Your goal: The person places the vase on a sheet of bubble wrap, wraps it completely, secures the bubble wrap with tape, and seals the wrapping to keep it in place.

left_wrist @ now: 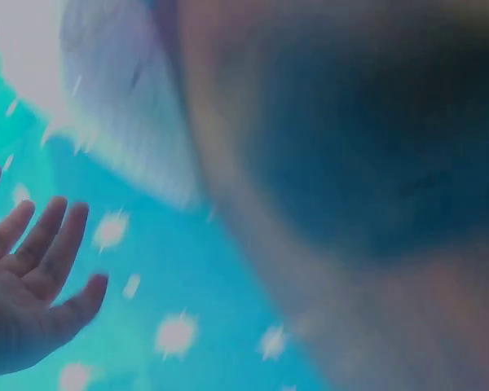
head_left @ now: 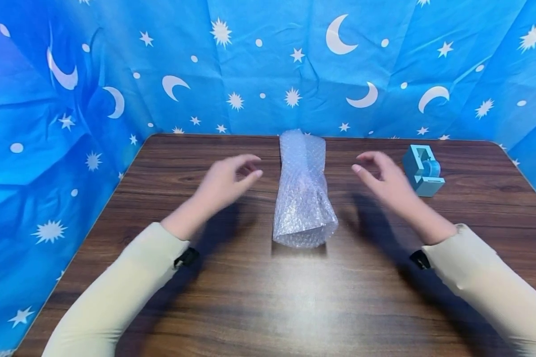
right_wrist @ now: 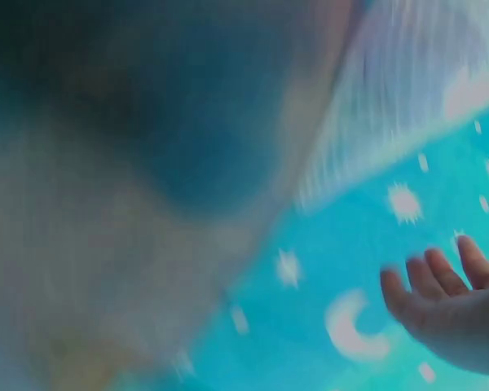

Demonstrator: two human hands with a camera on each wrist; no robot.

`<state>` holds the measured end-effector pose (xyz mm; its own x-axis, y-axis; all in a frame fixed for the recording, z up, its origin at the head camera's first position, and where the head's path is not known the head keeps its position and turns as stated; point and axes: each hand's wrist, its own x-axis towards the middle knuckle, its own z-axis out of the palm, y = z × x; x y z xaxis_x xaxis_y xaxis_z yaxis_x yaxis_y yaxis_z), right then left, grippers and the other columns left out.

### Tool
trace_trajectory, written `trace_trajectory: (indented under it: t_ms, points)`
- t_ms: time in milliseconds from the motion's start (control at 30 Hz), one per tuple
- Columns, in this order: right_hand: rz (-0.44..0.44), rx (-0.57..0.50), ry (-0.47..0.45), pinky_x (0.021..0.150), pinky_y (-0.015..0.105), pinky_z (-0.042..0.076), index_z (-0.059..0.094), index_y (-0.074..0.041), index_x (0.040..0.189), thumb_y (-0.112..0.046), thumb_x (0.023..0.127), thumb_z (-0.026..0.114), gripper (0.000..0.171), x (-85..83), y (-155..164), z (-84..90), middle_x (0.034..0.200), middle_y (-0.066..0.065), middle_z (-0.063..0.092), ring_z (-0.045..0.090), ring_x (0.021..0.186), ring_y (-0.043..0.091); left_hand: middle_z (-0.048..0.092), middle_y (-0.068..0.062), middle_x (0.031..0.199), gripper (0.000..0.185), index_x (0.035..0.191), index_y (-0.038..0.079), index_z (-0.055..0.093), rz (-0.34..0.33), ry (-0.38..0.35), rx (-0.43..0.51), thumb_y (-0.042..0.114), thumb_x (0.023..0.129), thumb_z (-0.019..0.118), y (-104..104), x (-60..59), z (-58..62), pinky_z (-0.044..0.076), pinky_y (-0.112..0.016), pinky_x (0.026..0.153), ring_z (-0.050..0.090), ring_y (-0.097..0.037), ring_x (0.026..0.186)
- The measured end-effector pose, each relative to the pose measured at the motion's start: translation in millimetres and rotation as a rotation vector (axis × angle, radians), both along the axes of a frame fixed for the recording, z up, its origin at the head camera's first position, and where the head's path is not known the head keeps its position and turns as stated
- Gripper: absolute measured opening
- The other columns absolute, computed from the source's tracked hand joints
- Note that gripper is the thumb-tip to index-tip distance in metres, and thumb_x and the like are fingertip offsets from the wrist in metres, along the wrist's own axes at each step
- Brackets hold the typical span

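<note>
A bubble wrap bundle (head_left: 301, 193) lies lengthwise on the table between the two hands. Its near end flares out wide, and what may be inside is hidden. My left hand (head_left: 225, 181) hovers to the left of the bundle, fingers loosely bent and holding nothing. On the other side my right hand (head_left: 386, 178) hangs in the air with relaxed fingers, apart from the bundle. Each wrist view shows a hand with spread fingers against the blue cloth, and a big blurred shape fills much of the rest.
A teal tape dispenser (head_left: 423, 171) with a roll of tape stands right of the right hand. The dark wooden table (head_left: 232, 307) runs back to a blue curtain (head_left: 268, 69) with white moons and stars, which also hangs along the left side.
</note>
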<state>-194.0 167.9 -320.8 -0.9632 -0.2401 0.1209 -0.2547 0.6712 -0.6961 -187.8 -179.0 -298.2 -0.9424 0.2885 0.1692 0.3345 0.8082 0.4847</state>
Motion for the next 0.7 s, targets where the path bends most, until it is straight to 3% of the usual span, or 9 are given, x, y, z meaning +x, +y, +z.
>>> trace_trajectory:
  t_ms: [67,167,233,333,467,700]
  points:
    - [-0.021,0.114,0.101,0.123,0.067,0.025,0.039,0.000,0.153,-0.051,0.105,0.049,0.071,-2.1,12.4,11.3,0.164,0.026,0.033,0.028,0.154,0.045,0.064,-0.016,0.141,0.056,0.145,0.011,0.056,0.051,0.136,-0.115,0.039,0.097,0.068,-14.6,0.1,18.4,0.043,-0.059,0.114,0.059,-0.038,0.132]
    - [-0.077,0.288,0.180,0.124,0.074,0.006,0.023,-0.009,0.164,-0.075,0.096,0.044,0.096,-5.4,26.6,31.2,0.174,0.017,0.008,0.001,0.162,0.042,0.042,-0.014,0.163,0.078,0.156,0.024,0.044,0.169,0.279,-0.239,0.052,0.089,0.073,-35.0,-0.2,43.5,0.021,-0.075,0.121,0.031,-0.044,0.154]
    - [-0.122,0.371,0.196,0.122,0.078,-0.002,0.014,-0.017,0.166,-0.086,0.088,0.040,0.107,-8.8,33.3,43.2,0.175,0.012,-0.003,-0.010,0.162,0.040,0.024,-0.012,0.172,0.091,0.161,0.034,0.032,0.242,0.293,-0.283,0.059,0.085,0.075,-46.0,-1.5,55.9,0.007,-0.083,0.118,0.011,-0.047,0.159]
    - [-0.168,0.450,0.174,0.119,0.080,-0.009,0.003,-0.027,0.167,-0.094,0.081,0.036,0.113,-16.4,40.2,55.6,0.174,0.009,-0.015,-0.020,0.160,0.039,-0.001,-0.009,0.176,0.104,0.163,0.043,0.016,0.304,0.233,-0.313,0.066,0.081,0.074,-57.6,-7.3,65.9,-0.009,-0.087,0.111,-0.015,-0.049,0.159]
    - [-0.169,0.512,0.108,0.116,0.081,-0.012,-0.004,-0.030,0.166,-0.095,0.080,0.036,0.115,-32.4,43.3,57.8,0.172,0.009,-0.023,-0.025,0.158,0.041,-0.016,-0.008,0.174,0.111,0.163,0.046,0.005,0.324,0.122,-0.357,0.078,0.078,0.068,-66.9,-22.7,60.5,-0.016,-0.089,0.106,-0.027,-0.049,0.155]
    - [-0.099,0.573,0.006,0.113,0.085,-0.011,0.000,-0.029,0.166,-0.094,0.081,0.038,0.114,-54.0,37.3,35.3,0.172,0.014,-0.020,-0.023,0.156,0.047,-0.020,-0.015,0.172,0.110,0.163,0.046,0.005,0.304,-0.011,-0.393,0.088,0.076,0.059,-71.4,-42.5,31.1,-0.016,-0.090,0.103,-0.029,-0.055,0.151]
